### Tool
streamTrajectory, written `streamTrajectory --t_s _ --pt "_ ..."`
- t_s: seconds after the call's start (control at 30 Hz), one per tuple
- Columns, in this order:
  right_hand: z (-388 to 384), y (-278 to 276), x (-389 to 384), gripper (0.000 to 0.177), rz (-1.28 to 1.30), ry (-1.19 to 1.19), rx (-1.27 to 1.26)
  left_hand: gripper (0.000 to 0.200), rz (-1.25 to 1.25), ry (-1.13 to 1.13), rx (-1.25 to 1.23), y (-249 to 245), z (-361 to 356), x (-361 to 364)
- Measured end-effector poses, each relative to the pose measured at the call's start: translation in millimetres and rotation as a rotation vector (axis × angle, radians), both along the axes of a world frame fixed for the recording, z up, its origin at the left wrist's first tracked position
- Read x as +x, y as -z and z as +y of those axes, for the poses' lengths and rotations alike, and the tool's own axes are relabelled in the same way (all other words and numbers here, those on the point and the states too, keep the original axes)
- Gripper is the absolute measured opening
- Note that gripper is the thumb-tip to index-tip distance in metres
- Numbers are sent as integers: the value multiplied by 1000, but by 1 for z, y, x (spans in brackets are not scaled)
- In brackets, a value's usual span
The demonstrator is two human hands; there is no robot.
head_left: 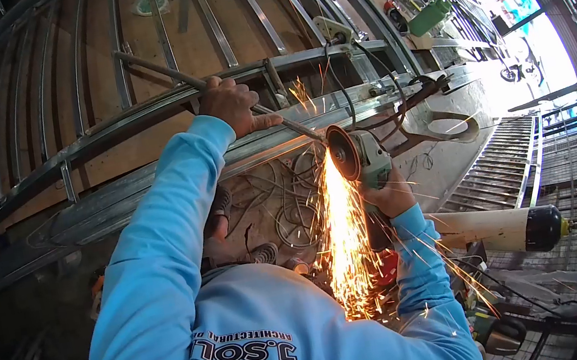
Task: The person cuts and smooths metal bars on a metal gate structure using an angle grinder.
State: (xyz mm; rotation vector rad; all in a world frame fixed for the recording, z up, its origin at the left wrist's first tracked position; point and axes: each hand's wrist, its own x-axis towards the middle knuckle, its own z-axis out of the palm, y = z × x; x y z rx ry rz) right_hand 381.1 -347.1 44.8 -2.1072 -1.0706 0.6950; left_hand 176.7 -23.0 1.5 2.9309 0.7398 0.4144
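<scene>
My left hand (230, 106) is closed round a thin metal rod (159, 68), which slants from the upper left down to the right. In my right hand (390, 193) is an angle grinder (374, 158), its disc (343, 152) against the rod's lower right end. A thick stream of bright sparks (346, 239) pours down from that contact toward my body. Part of the grinder's body is hidden by my right hand and the sparks.
A metal frame with parallel bars (208, 18) lies ahead, with long metal profiles (102, 207) along its near side. Loose cables (285, 203) cover the floor by my feet. A gas cylinder (491, 228) lies at the right, near a barred panel (496, 164). A green container (429, 17) stands farther back.
</scene>
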Motion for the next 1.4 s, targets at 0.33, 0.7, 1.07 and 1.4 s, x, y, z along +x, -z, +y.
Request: streamTrajectory --t_s 0.33,0.7,1.07,1.4 --pt "0 2 2 65 10 0 -20 83 88 -13 -2 -6 -1 0" --pt "-3 22 12 69 93 -12 82 79 62 -22 3 -4 -2 0" --pt "-1 -2 -2 69 67 45 -105 80 49 -5 -22 -4 -2 -2" --pt "0 10 9 74 108 32 -28 82 46 -9 -21 -4 -2 -3"
